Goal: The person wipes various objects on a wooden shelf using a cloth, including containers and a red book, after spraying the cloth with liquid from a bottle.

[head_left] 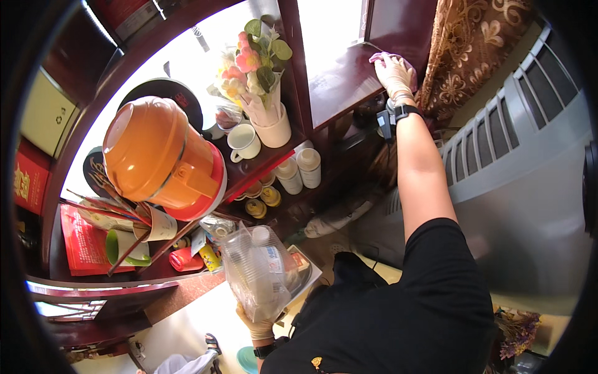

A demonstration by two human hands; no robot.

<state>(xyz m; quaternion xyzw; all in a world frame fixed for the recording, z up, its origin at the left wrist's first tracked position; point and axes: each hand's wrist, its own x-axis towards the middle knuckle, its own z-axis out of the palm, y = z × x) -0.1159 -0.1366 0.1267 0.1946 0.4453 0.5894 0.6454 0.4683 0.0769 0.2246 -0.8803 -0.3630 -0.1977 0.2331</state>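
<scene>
My right hand (394,75), in a pale glove, is stretched out to the far right and presses a pinkish-purple cloth (409,70) onto the dark red wooden shelf (336,78). Low in the middle, my gloved left hand (254,325) supports a pale tray (309,282) from its near side. That hand's fingers are mostly hidden behind the load. On the tray, a clear plastic bag (246,274) holds stacked clear plastic cups, and a white-capped bottle (261,237) stands among them.
An orange appliance (146,149) stands on the left shelf, beside a white mug (243,142) and a white vase (274,128) of flowers. White bottles (308,165) sit lower. A patterned curtain (467,50) and a grey slatted machine (529,162) border the right. Another person's leg (193,361) shows below.
</scene>
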